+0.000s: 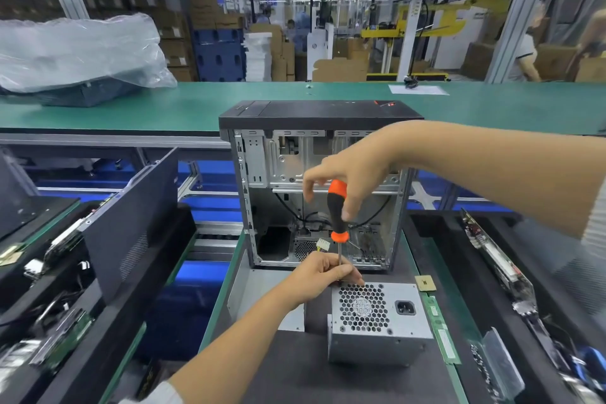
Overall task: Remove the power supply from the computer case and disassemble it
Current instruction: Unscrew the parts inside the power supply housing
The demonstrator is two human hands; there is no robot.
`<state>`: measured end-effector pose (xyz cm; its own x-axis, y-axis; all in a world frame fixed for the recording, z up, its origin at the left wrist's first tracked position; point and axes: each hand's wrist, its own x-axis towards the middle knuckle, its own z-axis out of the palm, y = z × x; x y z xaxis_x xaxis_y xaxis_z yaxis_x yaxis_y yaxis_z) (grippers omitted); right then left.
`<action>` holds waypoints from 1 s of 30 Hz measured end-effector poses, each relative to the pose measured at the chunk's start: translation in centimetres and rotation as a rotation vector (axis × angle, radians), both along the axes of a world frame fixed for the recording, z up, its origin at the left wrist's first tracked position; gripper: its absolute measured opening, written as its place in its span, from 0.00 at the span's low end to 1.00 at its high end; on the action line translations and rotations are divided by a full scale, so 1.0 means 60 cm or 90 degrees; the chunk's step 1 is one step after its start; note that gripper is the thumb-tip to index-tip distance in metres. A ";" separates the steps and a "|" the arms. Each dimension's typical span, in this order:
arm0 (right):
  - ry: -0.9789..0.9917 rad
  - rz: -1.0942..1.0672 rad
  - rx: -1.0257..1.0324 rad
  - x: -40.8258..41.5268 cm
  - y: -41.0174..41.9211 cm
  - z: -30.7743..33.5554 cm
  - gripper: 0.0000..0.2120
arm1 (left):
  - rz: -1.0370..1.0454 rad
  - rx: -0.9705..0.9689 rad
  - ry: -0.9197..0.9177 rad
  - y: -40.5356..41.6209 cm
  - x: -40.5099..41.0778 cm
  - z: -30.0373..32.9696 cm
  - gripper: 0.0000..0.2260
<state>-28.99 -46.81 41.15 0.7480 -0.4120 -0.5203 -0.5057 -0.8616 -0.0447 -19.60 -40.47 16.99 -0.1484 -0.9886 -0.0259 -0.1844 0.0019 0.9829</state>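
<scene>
Right hand (352,174) grips the screwdriver (337,210) handle; left hand (323,275) pinches its shaft at the power supply (377,321) corner.

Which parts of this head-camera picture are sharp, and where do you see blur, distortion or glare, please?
In the head view, the power supply, screwdriver and both hands are sharp; the lower corners smear with blur; the wide lens bows the green conveyor and the case; the plastic bag catches soft glare.
</scene>
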 end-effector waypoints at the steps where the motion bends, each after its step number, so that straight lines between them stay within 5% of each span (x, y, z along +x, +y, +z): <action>1: -0.014 -0.027 0.005 -0.003 0.002 -0.001 0.27 | -0.001 0.001 0.001 0.000 0.000 0.000 0.13; 4: -0.012 -0.094 -0.102 -0.004 0.013 -0.028 0.31 | -0.009 0.007 0.000 0.000 0.001 -0.001 0.11; 6: -0.029 -0.064 -0.171 -0.005 0.011 -0.044 0.26 | 0.003 0.006 -0.038 0.000 0.007 -0.005 0.08; 11: -0.095 -0.059 -0.098 -0.030 -0.003 -0.040 0.09 | 0.034 -0.026 -0.191 -0.001 0.017 -0.021 0.07; 17: -0.172 -0.093 -0.070 -0.061 -0.012 -0.025 0.08 | 0.103 -0.078 -0.266 0.001 0.008 -0.018 0.05; 23: -0.140 -0.139 -0.133 -0.108 -0.020 -0.029 0.11 | 0.015 -0.297 -0.750 0.002 0.008 -0.015 0.10; 25: -0.112 -0.155 -0.139 -0.122 -0.023 -0.037 0.10 | 0.001 -0.356 -0.827 0.000 0.009 -0.012 0.11; 28: -0.099 -0.175 -0.132 -0.136 -0.027 -0.045 0.11 | 0.058 -0.320 -0.803 -0.007 0.000 0.001 0.12; 30: -0.103 -0.186 -0.121 -0.141 -0.027 -0.048 0.11 | 0.142 -0.205 -0.569 -0.012 -0.017 0.011 0.09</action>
<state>-37.46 -48.42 38.26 0.6513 -0.6976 -0.2988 -0.7305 -0.6829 0.0020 -20.59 -41.20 17.63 -0.0140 -0.9711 0.2383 -0.8906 0.1205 0.4386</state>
